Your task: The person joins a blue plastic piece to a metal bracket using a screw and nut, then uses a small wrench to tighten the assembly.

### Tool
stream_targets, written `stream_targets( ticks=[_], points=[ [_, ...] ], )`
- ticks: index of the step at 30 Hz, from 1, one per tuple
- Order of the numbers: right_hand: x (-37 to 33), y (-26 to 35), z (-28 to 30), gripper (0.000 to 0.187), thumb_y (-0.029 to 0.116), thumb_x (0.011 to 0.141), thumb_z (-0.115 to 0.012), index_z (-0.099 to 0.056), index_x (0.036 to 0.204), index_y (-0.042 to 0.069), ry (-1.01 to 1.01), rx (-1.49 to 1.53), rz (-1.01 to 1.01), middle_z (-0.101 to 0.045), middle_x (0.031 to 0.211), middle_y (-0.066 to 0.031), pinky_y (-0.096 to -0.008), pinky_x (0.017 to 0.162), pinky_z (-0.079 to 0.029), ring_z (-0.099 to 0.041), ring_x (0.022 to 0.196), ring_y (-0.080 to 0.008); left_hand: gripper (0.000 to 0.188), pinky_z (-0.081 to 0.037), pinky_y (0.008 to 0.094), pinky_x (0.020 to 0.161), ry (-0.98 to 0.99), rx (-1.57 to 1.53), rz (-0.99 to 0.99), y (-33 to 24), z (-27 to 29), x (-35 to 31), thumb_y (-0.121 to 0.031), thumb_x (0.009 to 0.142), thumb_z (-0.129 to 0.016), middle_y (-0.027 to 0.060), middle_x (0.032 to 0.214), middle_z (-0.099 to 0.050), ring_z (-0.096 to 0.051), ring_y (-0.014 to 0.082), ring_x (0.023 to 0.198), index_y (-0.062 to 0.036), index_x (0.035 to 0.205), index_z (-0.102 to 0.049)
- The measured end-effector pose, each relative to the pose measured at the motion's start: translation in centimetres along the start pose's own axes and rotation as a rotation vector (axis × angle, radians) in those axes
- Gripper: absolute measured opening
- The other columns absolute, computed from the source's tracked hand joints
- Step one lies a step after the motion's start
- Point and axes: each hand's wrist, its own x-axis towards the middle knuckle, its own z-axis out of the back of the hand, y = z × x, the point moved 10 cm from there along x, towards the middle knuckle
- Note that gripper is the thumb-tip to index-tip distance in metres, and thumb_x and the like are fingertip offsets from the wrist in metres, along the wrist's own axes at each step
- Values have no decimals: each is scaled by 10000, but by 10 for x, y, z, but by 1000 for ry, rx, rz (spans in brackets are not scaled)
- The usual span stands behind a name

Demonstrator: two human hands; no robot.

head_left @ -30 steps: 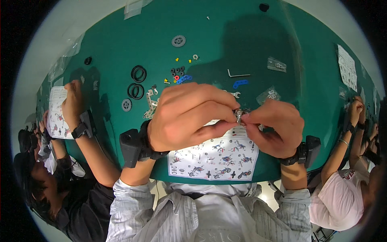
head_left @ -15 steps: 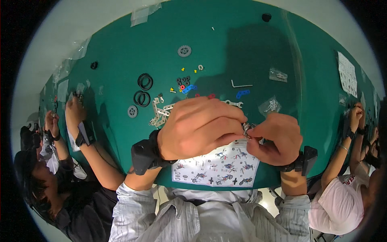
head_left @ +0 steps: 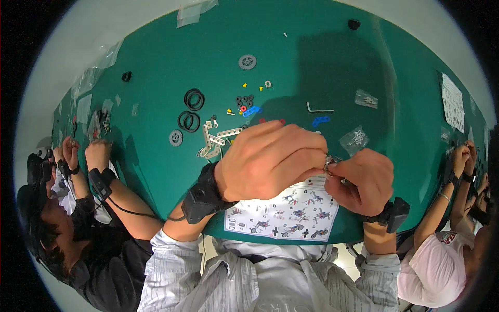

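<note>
My left hand (head_left: 270, 161) and my right hand (head_left: 362, 182) meet above the printed instruction sheet (head_left: 280, 214). Both are closed, fingertips pinched on a small silvery metal part (head_left: 329, 164) between them. Its exact shape is mostly covered by the fingers. Left of my left hand lie pale perforated metal strips (head_left: 209, 139). Beyond it are a blue perforated piece (head_left: 252, 111), black small rings (head_left: 245, 101) and yellow bits (head_left: 230, 111). A second blue piece (head_left: 320, 120) and an L-shaped hex key (head_left: 318, 108) rest past my fingertips. A bag of small nuts (head_left: 354, 139) lies beyond my right hand.
Black rubber tyres (head_left: 194, 99) and two grey spoked wheels (head_left: 247, 62) (head_left: 175, 138) lie on the green table (head_left: 171, 67). Another small bag (head_left: 366, 99) sits at the right. People work at both sides, a co-worker's hand (head_left: 99, 154) at left.
Both hands stay pinched together on the small metal part. The whole view has shifted slightly, and the wrench seen beyond my left hand is now almost hidden.
</note>
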Motion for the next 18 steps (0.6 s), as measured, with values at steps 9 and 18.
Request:
stream_targets(
  ticks=[9, 18],
  points=[
    [-8, -49, 29, 235, -36, 763, -837, -773, 979, 33, -223, 38, -424, -705, 792, -76, -314, 545, -502, -665, 609, -217, 306, -584, 358, 702, -66, 9, 28, 15, 24, 0, -56, 748, -890, 104, 1038, -771, -754, 266, 868, -74, 997, -713],
    [-13, -46, -54, 138, 150, 813, -839, -786, 932, 106, 392, -174, -267, -641, 874, -22, -402, 776, -427, -623, 852, -221, 274, -578, 363, 684, -58, 3, -5, 20, 25, 1, -75, 773, -882, 131, 1037, -765, -750, 279, 850, -51, 982, -707]
  ],
)
